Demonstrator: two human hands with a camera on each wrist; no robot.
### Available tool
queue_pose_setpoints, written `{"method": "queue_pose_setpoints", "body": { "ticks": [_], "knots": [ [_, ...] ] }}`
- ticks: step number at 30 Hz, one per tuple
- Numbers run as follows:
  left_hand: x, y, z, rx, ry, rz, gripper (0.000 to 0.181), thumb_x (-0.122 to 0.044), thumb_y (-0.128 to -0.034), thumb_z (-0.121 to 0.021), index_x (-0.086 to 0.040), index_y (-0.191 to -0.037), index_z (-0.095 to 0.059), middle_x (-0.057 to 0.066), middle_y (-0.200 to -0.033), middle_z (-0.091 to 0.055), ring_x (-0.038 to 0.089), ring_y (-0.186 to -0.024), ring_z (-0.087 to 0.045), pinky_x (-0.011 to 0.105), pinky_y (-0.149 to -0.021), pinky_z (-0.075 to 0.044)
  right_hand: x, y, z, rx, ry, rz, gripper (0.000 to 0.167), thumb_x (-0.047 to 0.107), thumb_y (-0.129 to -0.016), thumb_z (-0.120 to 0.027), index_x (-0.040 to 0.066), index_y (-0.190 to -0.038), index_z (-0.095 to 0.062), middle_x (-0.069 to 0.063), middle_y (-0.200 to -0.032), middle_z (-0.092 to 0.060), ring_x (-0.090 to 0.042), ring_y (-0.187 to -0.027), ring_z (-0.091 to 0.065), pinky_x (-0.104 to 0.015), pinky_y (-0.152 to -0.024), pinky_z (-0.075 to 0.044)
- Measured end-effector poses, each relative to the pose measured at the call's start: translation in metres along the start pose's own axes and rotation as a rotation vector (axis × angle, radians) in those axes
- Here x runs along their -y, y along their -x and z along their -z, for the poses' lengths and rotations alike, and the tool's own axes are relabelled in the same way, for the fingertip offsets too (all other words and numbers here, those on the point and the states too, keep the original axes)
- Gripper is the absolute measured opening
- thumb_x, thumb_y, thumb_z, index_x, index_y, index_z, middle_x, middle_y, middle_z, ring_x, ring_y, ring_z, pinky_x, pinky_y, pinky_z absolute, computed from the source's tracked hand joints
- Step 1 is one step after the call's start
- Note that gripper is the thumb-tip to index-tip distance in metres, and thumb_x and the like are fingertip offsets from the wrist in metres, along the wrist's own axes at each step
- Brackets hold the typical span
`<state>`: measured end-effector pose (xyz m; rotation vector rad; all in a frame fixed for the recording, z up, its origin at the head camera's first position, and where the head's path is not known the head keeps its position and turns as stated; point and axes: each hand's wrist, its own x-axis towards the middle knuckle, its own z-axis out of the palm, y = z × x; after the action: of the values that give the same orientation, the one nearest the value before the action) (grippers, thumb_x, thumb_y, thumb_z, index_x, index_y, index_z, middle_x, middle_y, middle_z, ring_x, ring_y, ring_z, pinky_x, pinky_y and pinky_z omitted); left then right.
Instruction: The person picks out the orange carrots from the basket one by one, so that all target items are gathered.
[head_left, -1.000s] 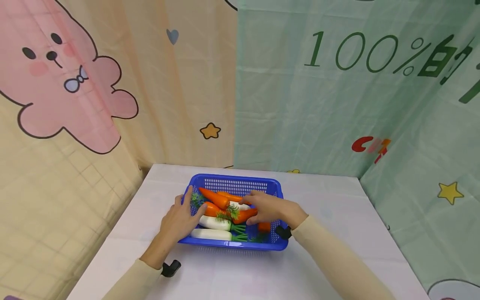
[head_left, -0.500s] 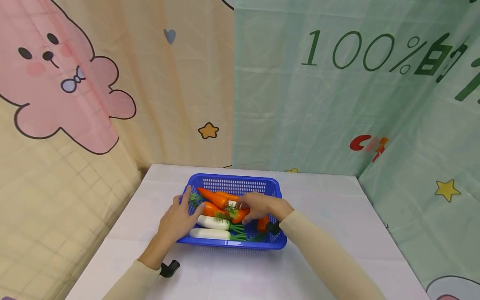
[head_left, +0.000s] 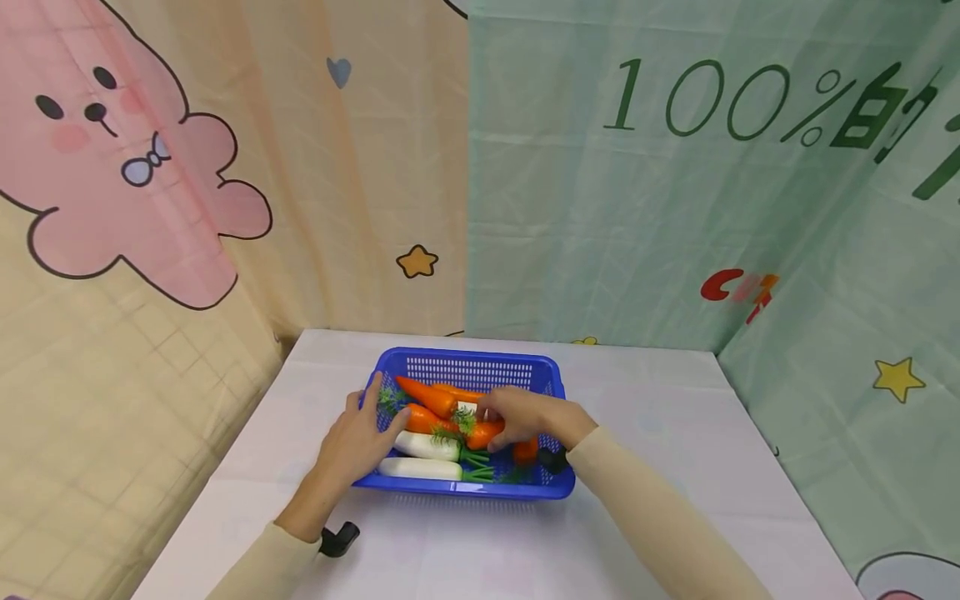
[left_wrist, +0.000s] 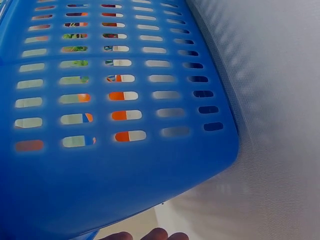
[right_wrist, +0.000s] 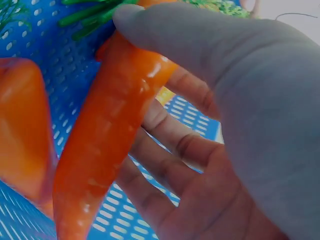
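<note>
A blue plastic basket (head_left: 480, 490) holds carrots and white radishes. My right hand (head_left: 525, 413) reaches in from the right, its thumb and fingers around a carrot (right_wrist: 107, 125) with a leafy green top. In the right wrist view the thumb lies across the carrot's thick end, with fingers behind it. At the basket's left side, my left hand (head_left: 352, 442) rests near the rim, fingers spread and the thumb reaching over the inside. The left wrist view shows the basket's slotted outer wall (left_wrist: 100, 170) and a few fingertips (left_wrist: 157, 234) at the bottom edge.
Another carrot (head_left: 426, 395) lies behind, and two white radishes (head_left: 420, 468) lie in front with green stems. An orange vegetable (right_wrist: 22, 135) sits at the basket's right end. The basket stands on a white-covered table (head_left: 465, 558), with printed curtains (head_left: 585, 208) around it.
My right hand moved left over the basket, then shifted slightly back to the right, with its carrot lying a little further left than before. The left hand has stayed by the rim.
</note>
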<state>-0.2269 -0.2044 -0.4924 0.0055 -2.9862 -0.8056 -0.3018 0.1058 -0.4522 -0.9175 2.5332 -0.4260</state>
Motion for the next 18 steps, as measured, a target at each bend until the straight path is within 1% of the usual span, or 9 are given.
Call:
{"method": "queue_pose_setpoints", "body": {
  "ticks": [5,10,15,18],
  "knots": [
    [0.000,-0.001,0.001,-0.010,0.001,0.000,0.100,-0.063,-0.1166,-0.060,-0.007,-0.187,-0.017,0.046,-0.174,-0.040,0.068,-0.137,-0.068,0.080,-0.111,-0.060,0.002,0.012,0.007,-0.020,-0.001,0.029,0.038,0.030,-0.102,-0.094,0.021,-0.137,-0.080,-0.002,-0.129,-0.080,-0.019,-0.119,-0.071,-0.046,-0.118,-0.064],
    [-0.001,-0.001,0.001,-0.008,0.001,0.006,0.099,-0.063,-0.1163,-0.060,-0.009,-0.188,-0.017,0.044,-0.175,-0.038,0.068,-0.138,-0.067,0.081,-0.112,-0.059,0.003,0.023,0.012,-0.049,0.009,0.068,0.037,0.027,-0.102,-0.093,0.019,-0.137,-0.081,-0.001,-0.126,-0.078,-0.018,-0.116,-0.070,-0.045,-0.114,-0.065],
    [-0.002,0.001,0.001,-0.022,-0.008,0.024,0.097,-0.063,-0.1158,-0.060,-0.012,-0.188,-0.021,0.043,-0.176,-0.039,0.067,-0.140,-0.066,0.082,-0.110,-0.060,0.003,0.033,0.014,-0.080,-0.005,0.090,0.038,0.028,-0.103,-0.092,0.020,-0.139,-0.080,0.001,-0.129,-0.074,-0.015,-0.117,-0.068,-0.042,-0.113,-0.065],
    [-0.002,0.003,0.000,-0.022,-0.017,0.035,0.097,-0.063,-0.1153,-0.060,-0.012,-0.188,-0.021,0.042,-0.176,-0.040,0.066,-0.141,-0.066,0.082,-0.108,-0.061,0.003,0.039,0.015,-0.108,-0.014,0.111,0.039,0.027,-0.104,-0.091,0.019,-0.140,-0.080,0.001,-0.131,-0.074,-0.016,-0.120,-0.068,-0.043,-0.113,-0.066]
  ]
}}
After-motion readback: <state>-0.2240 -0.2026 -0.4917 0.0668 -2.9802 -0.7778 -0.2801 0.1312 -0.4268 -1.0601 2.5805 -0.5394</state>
